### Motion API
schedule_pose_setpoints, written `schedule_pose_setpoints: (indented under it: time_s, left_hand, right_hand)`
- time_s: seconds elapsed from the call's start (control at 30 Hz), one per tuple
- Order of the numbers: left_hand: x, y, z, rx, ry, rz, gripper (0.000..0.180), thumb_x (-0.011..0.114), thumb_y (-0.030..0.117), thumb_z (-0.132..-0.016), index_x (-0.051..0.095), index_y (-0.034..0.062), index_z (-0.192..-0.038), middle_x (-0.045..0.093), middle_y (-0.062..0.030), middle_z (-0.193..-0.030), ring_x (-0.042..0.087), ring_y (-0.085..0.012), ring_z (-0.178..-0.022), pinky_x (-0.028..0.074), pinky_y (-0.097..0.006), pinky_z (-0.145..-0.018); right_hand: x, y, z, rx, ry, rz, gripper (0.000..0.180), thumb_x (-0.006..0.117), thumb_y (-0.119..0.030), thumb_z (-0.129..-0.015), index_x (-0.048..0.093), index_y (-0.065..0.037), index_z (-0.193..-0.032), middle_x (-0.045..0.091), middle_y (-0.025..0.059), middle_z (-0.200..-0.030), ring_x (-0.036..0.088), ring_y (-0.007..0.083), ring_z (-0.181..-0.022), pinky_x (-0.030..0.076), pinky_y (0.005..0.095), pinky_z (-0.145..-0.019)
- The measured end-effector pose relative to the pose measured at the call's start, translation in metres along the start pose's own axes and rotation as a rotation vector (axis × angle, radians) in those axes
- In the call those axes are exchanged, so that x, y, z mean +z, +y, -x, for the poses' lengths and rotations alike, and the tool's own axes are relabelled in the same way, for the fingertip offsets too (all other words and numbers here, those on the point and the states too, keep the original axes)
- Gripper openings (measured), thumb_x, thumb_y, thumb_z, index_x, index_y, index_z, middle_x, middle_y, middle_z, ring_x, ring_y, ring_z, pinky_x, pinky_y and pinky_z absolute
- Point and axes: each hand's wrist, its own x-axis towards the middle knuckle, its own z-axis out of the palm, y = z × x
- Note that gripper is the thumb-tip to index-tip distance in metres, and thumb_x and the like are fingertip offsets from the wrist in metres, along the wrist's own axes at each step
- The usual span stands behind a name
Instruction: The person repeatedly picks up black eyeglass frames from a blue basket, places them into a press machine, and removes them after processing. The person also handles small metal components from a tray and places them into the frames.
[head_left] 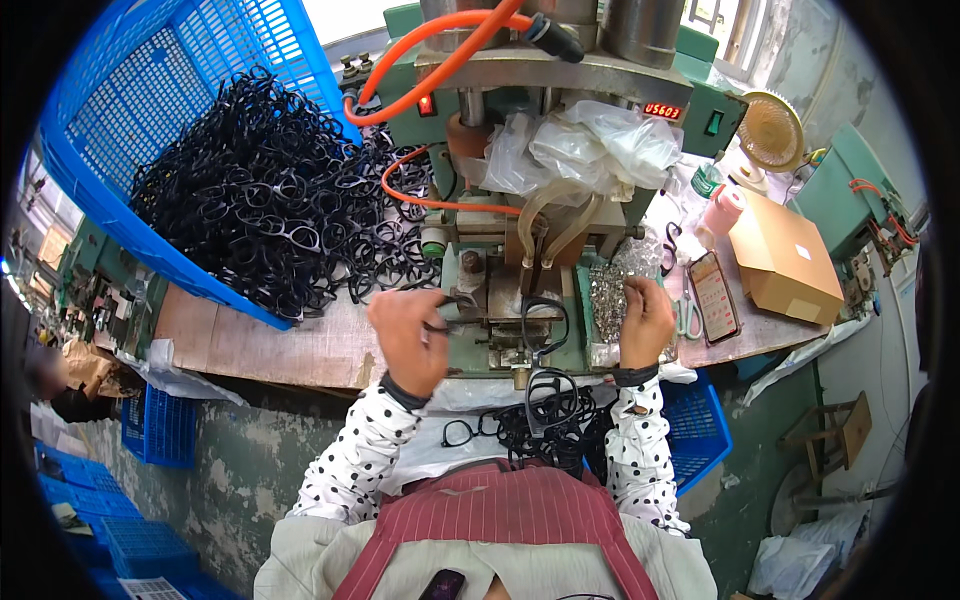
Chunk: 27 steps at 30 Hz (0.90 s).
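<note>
My left hand (408,340) is closed on a black eyeglass frame (462,301), just left of the green press (465,345). Another black eyeglass frame (566,325) sits at the press fixture, tilted, with one rim hanging toward the front edge. My right hand (648,322) has its fingers pinched together above the right side of a tray of small shiny metal parts (606,295). Whatever may be between those fingertips is too small to make out. Several dark eyeglass frames (530,430) lie heaped on my lap.
A tipped blue crate (200,290) spills a large pile of black eyeglass frames (270,200) at left. Plastic bags (590,145) and orange hoses (395,75) hang on the press. Scissors (688,318), a phone (713,298) and a cardboard box (785,255) lie at right.
</note>
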Motion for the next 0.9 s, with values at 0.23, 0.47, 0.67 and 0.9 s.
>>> schedule_pose_setpoints:
  time_s: [0.23,0.47,0.67,0.9]
  left_hand:
    - [0.02,0.047,-0.019,0.433,-0.276,0.397,0.053,0.067,0.005,-0.068,0.061,0.0073,-0.12,0.063,-0.0052,-0.103,0.062,-0.0236,-0.087,0.045,-0.043,-0.087]
    - [0.029,0.046,-0.007,0.503,-0.27,0.476,0.049,0.067,0.004,-0.071,0.06,0.0035,-0.12,0.062,-0.0076,-0.101,0.058,-0.026,-0.081,0.048,-0.041,-0.078]
    - [0.013,0.054,-0.007,0.517,-0.217,0.507,0.04,0.066,0.006,-0.075,0.063,0.0033,-0.114,0.066,-0.0077,-0.1,0.061,-0.0243,-0.083,0.048,-0.041,-0.082]
    - [-0.011,0.035,-0.067,-0.113,-0.113,0.468,0.026,0.055,0.01,-0.092,0.062,0.0006,-0.115,0.067,-0.0081,-0.092,0.063,-0.0198,-0.085,0.049,-0.032,-0.081]
  right_hand:
    - [-0.014,-0.092,-0.004,0.291,-0.303,-0.612,0.014,0.068,0.0,-0.079,0.072,0.0,-0.092,0.064,0.0004,-0.072,0.047,0.0042,-0.061,0.038,0.0214,-0.054]
    - [0.018,-0.105,-0.002,0.315,-0.316,-0.734,0.035,0.074,-0.003,-0.073,0.059,0.002,-0.104,0.068,0.008,-0.08,0.055,0.0074,-0.064,0.043,0.0207,-0.057]
    - [0.024,-0.106,-0.002,0.378,-0.341,-0.807,0.055,0.075,0.0,-0.071,0.046,0.001,-0.118,0.066,0.0088,-0.082,0.057,0.0073,-0.065,0.043,0.0196,-0.058]
    - [0.023,-0.11,-0.001,0.393,-0.332,-0.85,0.058,0.073,0.003,-0.073,0.043,0.002,-0.122,0.066,0.0104,-0.083,0.054,0.0066,-0.067,0.042,0.0188,-0.06]
